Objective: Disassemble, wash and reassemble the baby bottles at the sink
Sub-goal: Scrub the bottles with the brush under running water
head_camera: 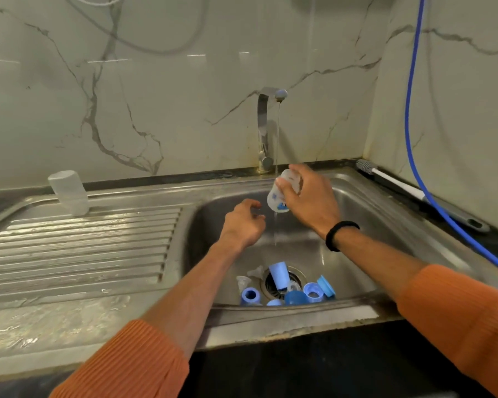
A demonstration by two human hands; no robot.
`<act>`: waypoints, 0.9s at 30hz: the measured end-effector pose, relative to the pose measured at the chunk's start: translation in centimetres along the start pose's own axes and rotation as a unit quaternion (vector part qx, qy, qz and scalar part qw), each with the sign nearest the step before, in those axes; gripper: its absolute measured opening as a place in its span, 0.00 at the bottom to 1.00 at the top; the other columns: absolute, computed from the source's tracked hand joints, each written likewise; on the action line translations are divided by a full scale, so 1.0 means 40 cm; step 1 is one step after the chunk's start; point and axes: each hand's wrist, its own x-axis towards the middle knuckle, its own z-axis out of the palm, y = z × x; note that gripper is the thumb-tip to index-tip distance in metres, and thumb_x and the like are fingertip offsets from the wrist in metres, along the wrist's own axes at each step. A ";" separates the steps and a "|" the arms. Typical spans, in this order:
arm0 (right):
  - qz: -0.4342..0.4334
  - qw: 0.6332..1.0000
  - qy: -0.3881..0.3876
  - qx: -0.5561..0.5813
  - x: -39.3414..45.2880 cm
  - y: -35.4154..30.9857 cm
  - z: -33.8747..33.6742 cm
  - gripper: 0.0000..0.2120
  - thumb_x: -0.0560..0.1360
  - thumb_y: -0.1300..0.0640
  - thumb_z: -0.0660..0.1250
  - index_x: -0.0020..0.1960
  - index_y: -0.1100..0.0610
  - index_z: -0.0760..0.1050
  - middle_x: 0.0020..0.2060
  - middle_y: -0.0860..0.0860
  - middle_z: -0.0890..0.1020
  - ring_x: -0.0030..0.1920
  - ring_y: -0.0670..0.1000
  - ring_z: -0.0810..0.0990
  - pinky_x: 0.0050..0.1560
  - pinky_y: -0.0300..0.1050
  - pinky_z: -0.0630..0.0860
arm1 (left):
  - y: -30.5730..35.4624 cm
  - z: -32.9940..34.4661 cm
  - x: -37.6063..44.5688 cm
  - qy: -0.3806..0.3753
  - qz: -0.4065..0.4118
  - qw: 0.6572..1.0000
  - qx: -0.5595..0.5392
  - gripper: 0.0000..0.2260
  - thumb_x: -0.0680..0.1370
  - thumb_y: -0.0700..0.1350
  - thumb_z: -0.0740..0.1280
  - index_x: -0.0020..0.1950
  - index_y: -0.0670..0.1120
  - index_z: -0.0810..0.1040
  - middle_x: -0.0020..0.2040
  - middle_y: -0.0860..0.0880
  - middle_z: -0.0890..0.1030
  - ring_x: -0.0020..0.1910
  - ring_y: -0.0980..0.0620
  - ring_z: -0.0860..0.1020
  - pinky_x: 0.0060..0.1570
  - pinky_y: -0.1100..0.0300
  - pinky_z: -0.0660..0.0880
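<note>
Right hand: the right hand [306,198], a black band [339,235] at its wrist, grips a clear baby bottle [279,195] tipped mouth-down under the tap's thin stream, over the basin.
Left hand: the left hand [243,222] hovers just beside the bottle, fingers loosely curled around nothing.
Sleeves: ribbed orange knit, pushed up both forearms.
Sink: a scuffed stainless-steel sink [357,196] with a round slotted drain.
Basin floor: pale blue bottle body [279,275] lying over the drain; two clear teats [249,278] to its left; blue screw rings [250,295] and caps [325,285] clustered at the near wall.
Drainboard: ridged steel drainboard [81,245] left of the basin, wet; a second clear bottle [68,192] stands inverted at its far edge.
Table: dark stone table [342,366] edging the sink.
Tap: a chrome tap [266,130] with a flat, bent spout, running.
Far right: a bottle brush [397,183] with a white handle lying along the ledge, a blue hose [411,110] hanging over it.
Wall: glossy white marble-look panels with grey veins.
Writing: blue print on the held bottle, unreadable.
</note>
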 end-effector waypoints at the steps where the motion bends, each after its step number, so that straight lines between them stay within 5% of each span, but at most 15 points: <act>1: -0.022 1.000 -0.013 0.003 -0.008 0.008 0.002 0.10 0.80 0.45 0.66 0.57 0.50 0.75 0.43 0.44 0.80 0.46 0.38 0.77 0.46 0.31 0.74 | 0.003 0.001 0.003 -0.002 0.018 1.000 0.012 0.20 0.81 0.46 0.68 0.74 0.49 0.73 0.66 0.45 0.80 0.62 0.49 0.79 0.53 0.63 0.70; 4: 0.052 0.969 -0.221 -0.092 -0.039 0.043 0.028 0.11 0.80 0.47 0.68 0.51 0.56 0.78 0.46 0.52 0.82 0.47 0.52 0.83 0.49 0.49 0.81 | 0.009 0.002 0.000 -0.003 0.061 0.997 0.052 0.23 0.80 0.47 0.71 0.74 0.49 0.72 0.66 0.45 0.80 0.64 0.48 0.78 0.56 0.61 0.72; 5: 0.062 0.965 -0.233 -0.105 -0.036 0.048 0.033 0.12 0.80 0.47 0.69 0.50 0.56 0.79 0.46 0.53 0.82 0.48 0.54 0.83 0.47 0.50 0.80 | 0.010 -0.001 -0.002 -0.003 0.066 0.996 0.062 0.23 0.80 0.47 0.71 0.75 0.49 0.72 0.67 0.45 0.79 0.64 0.48 0.78 0.58 0.60 0.73; 9: 0.007 0.997 -0.074 -0.012 -0.007 0.001 0.027 0.14 0.81 0.46 0.67 0.59 0.55 0.78 0.47 0.47 0.79 0.46 0.48 0.79 0.45 0.39 0.75 | 0.002 -0.009 -0.003 0.001 0.069 0.995 0.068 0.25 0.79 0.46 0.72 0.75 0.48 0.71 0.68 0.44 0.78 0.64 0.47 0.78 0.59 0.57 0.74; 13: 0.092 0.958 -0.264 -0.063 -0.052 0.026 0.046 0.13 0.80 0.48 0.70 0.52 0.58 0.81 0.45 0.51 0.84 0.47 0.52 0.85 0.43 0.44 0.81 | 0.004 -0.015 -0.009 -0.011 0.052 0.996 0.066 0.27 0.79 0.45 0.73 0.76 0.48 0.70 0.70 0.43 0.77 0.67 0.46 0.77 0.62 0.56 0.74; 17: 0.076 0.989 -0.127 -0.007 -0.025 0.007 0.032 0.18 0.81 0.46 0.68 0.64 0.57 0.78 0.52 0.47 0.78 0.52 0.48 0.79 0.46 0.36 0.73 | 0.000 -0.019 -0.004 -0.004 0.050 0.996 0.073 0.28 0.79 0.44 0.72 0.78 0.47 0.69 0.72 0.43 0.76 0.68 0.47 0.76 0.61 0.59 0.73; 21: 0.122 0.934 -0.322 -0.095 -0.060 0.032 0.045 0.14 0.79 0.48 0.71 0.56 0.58 0.81 0.50 0.52 0.85 0.45 0.48 0.84 0.41 0.38 0.76 | -0.003 -0.022 -0.007 -0.015 0.035 0.997 0.067 0.28 0.79 0.45 0.72 0.78 0.48 0.68 0.71 0.42 0.76 0.68 0.45 0.76 0.64 0.55 0.73; 25: 0.069 0.986 -0.150 -0.014 -0.022 0.005 0.029 0.17 0.81 0.48 0.69 0.63 0.58 0.79 0.53 0.46 0.80 0.50 0.47 0.80 0.47 0.37 0.75 | -0.008 -0.024 0.002 -0.010 0.042 0.997 0.071 0.29 0.78 0.44 0.72 0.78 0.47 0.68 0.73 0.43 0.75 0.70 0.45 0.74 0.69 0.51 0.73; 27: 0.094 0.961 -0.254 -0.055 -0.034 0.008 0.032 0.15 0.79 0.48 0.71 0.58 0.58 0.81 0.50 0.48 0.84 0.49 0.48 0.83 0.47 0.42 0.78 | -0.012 -0.024 0.003 -0.021 0.039 0.996 0.076 0.30 0.78 0.44 0.73 0.78 0.48 0.67 0.72 0.42 0.75 0.70 0.45 0.75 0.68 0.52 0.73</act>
